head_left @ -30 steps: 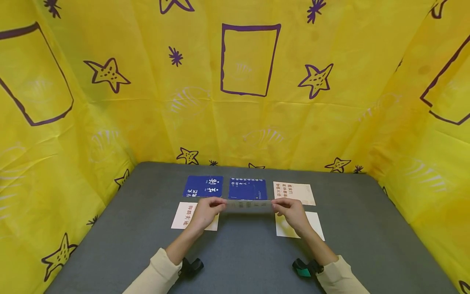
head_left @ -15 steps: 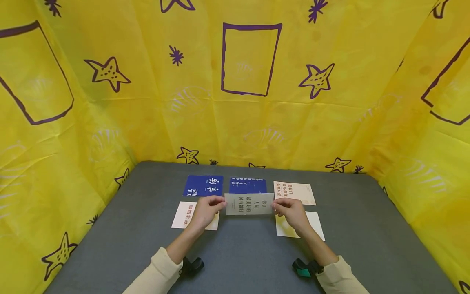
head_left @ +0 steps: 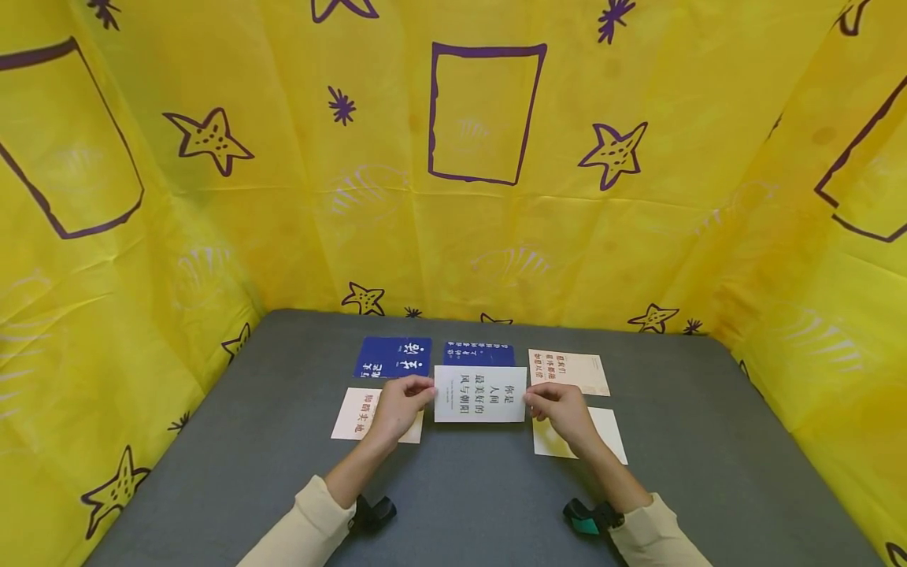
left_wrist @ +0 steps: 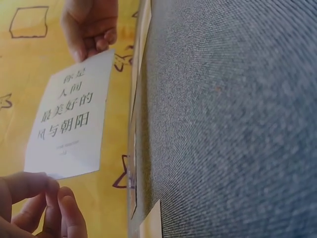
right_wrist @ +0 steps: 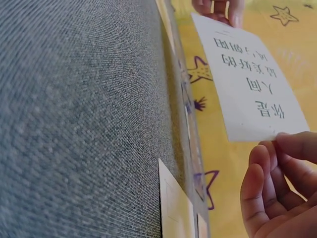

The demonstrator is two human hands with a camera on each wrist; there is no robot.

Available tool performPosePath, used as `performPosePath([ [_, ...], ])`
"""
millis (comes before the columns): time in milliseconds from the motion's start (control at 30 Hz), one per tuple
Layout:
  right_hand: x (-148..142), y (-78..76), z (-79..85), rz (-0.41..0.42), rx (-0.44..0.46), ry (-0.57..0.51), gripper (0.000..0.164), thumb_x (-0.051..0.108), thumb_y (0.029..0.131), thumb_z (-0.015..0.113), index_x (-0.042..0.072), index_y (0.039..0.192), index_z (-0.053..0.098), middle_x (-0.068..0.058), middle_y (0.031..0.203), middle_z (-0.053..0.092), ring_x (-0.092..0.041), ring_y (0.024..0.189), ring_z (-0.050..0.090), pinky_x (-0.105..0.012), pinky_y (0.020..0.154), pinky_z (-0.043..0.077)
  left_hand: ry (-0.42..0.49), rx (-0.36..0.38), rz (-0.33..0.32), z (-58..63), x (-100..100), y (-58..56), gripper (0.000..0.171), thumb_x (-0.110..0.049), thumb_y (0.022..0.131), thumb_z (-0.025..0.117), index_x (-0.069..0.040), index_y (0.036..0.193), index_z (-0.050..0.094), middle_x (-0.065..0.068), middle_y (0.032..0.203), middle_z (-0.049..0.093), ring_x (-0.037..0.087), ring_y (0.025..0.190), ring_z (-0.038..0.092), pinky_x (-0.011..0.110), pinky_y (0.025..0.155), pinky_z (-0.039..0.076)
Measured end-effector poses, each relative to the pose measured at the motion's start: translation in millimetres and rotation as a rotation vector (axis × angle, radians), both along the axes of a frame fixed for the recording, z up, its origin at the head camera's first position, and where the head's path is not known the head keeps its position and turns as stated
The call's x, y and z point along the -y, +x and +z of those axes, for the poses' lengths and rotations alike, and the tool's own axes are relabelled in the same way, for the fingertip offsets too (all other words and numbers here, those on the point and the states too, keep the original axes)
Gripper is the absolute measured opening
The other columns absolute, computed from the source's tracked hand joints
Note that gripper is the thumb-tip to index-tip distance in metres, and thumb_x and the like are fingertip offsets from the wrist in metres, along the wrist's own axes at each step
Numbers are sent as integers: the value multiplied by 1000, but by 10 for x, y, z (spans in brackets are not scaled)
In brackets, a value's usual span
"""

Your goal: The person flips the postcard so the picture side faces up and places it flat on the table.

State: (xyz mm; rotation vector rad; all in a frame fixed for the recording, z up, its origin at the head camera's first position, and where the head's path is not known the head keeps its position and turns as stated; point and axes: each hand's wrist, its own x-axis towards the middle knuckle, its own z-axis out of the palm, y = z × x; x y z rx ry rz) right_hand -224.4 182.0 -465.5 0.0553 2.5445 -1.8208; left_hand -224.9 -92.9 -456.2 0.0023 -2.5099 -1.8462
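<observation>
A white card with dark printed characters is held up off the table between both hands, its printed face towards the head camera. My left hand pinches its left short edge between thumb and fingertips. At the opposite short edge, my right hand pinches it the same way. In the left wrist view the card slants between the two hands, above the grey cloth. The right wrist view shows thumb and index finger on the card's near edge, the other fingers curled below.
On the grey table lie two blue cards and a cream card at the back. Nearer are a pinkish-white card, partly behind my left hand, and a pale card by my right. Yellow patterned cloth encloses the table.
The card has tilted from nearly edge-on to facing the head camera, so its printing now shows fully. Both hands have stayed almost in place, still pinching it.
</observation>
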Motion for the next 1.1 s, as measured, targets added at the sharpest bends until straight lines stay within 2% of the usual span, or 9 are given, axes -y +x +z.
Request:
performPosePath([
  [167,7,-3,-4,-8,11,3,15,8,89,68,-5,95,72,-16,78,68,-18,68,59,-24,64,51,51,20,9,-3,-29,0,17,-4,89,68,5,103,71,16,90,69,17,74,61,37,75,58],
  [300,8,3,-2,-16,12,4,16,8,89,67,-6,96,72,-11,79,69,-17,69,61,-25,65,53,82,22,1,-26,-48,-2,19,-1,87,68,7,104,69,18,90,69,16,74,62,33,71,59],
  [400,13,9,2,-15,12,-14,17,7,89,67,-8,98,71,-13,81,69,-17,70,62,-25,65,55,93,25,-2,-42,-61,-4,20,2,86,66,7,105,68,18,92,68,15,76,62,31,71,58],
  [667,55,15,3,-51,56,-66,17,5,89,67,-9,98,70,-11,79,68,-16,64,63,-25,62,57,124,17,5,-58,-97,-8,25,6,83,65,9,109,66,21,95,67,15,78,62,31,72,59],
  [900,68,9,-3,-62,94,-115,18,2,89,66,-12,101,67,-9,75,67,-16,59,61,-25,57,55,116,17,22,-82,-125,-15,30,7,83,65,7,112,65,21,94,67,14,77,61,33,72,59],
  [1100,83,4,-13,-70,119,-135,21,1,88,67,-13,103,66,-8,72,66,-16,56,60,-26,53,54,96,20,44,-99,-137,-31,31,6,83,65,6,114,65,19,90,68,12,72,61,25,65,56],
])
